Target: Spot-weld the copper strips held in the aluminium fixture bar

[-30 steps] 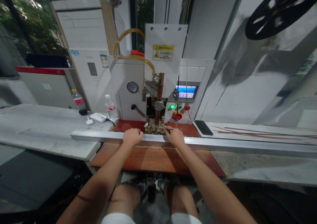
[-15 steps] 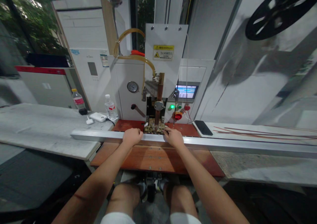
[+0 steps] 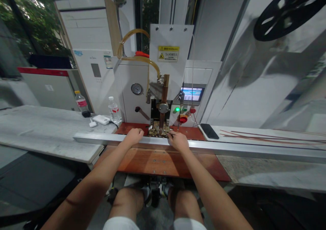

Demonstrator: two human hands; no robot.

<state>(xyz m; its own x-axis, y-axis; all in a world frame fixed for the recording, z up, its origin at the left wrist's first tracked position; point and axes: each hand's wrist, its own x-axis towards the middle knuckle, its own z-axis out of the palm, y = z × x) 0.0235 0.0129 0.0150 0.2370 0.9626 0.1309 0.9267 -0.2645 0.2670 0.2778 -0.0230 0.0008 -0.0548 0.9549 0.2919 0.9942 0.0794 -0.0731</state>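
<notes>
Head view: the left hand (image 3: pixel 134 136) lies knuckles-up on the aluminium rail (image 3: pixel 229 148), fingers curled over its far edge; whether they grip anything is hidden. The right hand (image 3: pixel 178 141) rests on the same rail just beside it, fingertips bunched toward the heap of small brass parts (image 3: pixel 157 132), and I cannot tell if it pinches one. Those parts sit on the red-brown board (image 3: pixel 163 162), right under the copper electrode (image 3: pixel 165 94) of the white machine (image 3: pixel 129 97), between the two hands.

The rail runs across the whole bench, its long edge fencing the wrists off from the machine face. Bare board lies on the near side of the rail. To the right, a dark phone (image 3: pixel 209 131) and thin copper rods (image 3: pixel 267 136) lie behind the rail, well apart from the hands. To the left stand a clear bottle (image 3: pixel 113 110) and a red-labelled bottle (image 3: pixel 80 103).

A yellow warning label (image 3: pixel 168 53) carries a triangle sign; its writing is too small to read, as is the lit screen (image 3: pixel 191 94)
</notes>
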